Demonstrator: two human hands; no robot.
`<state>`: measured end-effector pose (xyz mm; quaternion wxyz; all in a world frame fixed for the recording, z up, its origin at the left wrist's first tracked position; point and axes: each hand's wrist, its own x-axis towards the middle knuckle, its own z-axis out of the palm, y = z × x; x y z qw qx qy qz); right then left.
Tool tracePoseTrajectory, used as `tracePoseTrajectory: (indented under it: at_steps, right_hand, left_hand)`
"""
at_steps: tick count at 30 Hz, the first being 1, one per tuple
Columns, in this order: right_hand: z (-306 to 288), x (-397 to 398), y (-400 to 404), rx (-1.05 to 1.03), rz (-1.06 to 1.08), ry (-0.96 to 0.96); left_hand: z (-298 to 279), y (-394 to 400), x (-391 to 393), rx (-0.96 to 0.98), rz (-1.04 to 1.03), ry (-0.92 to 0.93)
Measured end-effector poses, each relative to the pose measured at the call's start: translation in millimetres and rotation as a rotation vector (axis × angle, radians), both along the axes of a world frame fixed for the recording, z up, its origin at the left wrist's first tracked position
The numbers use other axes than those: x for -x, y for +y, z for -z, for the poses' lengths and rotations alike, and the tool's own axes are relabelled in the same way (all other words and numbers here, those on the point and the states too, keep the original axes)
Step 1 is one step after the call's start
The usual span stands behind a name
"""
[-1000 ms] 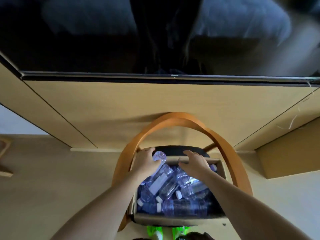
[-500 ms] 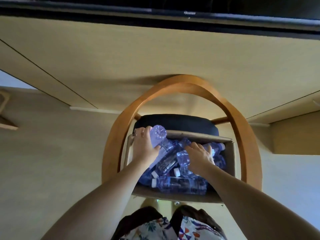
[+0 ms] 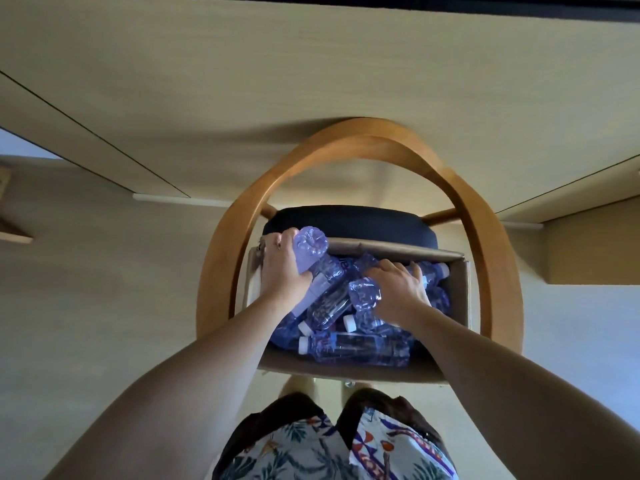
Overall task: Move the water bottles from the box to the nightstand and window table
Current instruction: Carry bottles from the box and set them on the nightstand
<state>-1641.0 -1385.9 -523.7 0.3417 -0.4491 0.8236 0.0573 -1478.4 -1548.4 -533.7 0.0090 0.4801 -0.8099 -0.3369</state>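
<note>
Gripping a water bottle (image 3: 313, 258) near its base, the left hand (image 3: 282, 271) has its fingers curled round it, tilting the ribbed bottom up at the far-left corner of the cardboard box (image 3: 464, 292). The right hand (image 3: 398, 289) lies on the pile with fingers spread, reaching toward the far right; honestly can't tell if it's clamped on the bottle (image 3: 363, 296) under its palm or just resting there. The rest of the bottles (image 3: 356, 348) lie jumbled in the box, white caps mostly pointing left. The box sits on a dark-cushioned wooden chair (image 3: 491, 244).
</note>
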Motion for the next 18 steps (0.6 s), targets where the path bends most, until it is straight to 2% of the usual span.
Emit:
tracePoseTrajectory:
  at_steps: [5, 8, 10, 13, 18]
  right_hand:
    - [-22.1, 5.3, -13.9, 0.163, 0.238, -0.086]
    - [-46.6, 10.0, -31.7, 0.239, 0.400, -0.197]
    - [-65.8, 19.0, -42.4, 0.294, 0.594, -0.323]
    - [-97.3, 34.6, -49.1, 0.452, 0.907, -0.614]
    - [-150.6, 59.4, -50.5, 0.670, 1.116, -0.891]
  left_hand:
    - [-27.9, -9.1, 12.9, -0.021, 0.113, -0.014]
    - [-53.8, -12.6, 27.8, -0.192, 0.065, -0.017]
    - [-71.8, -17.3, 40.1, -0.285, 0.034, 0.019]
    - [-103.7, -25.4, 56.8, -0.343, 0.027, 0.078]
    - [-157.5, -36.6, 79.6, -0.319, 0.051, 0.210]
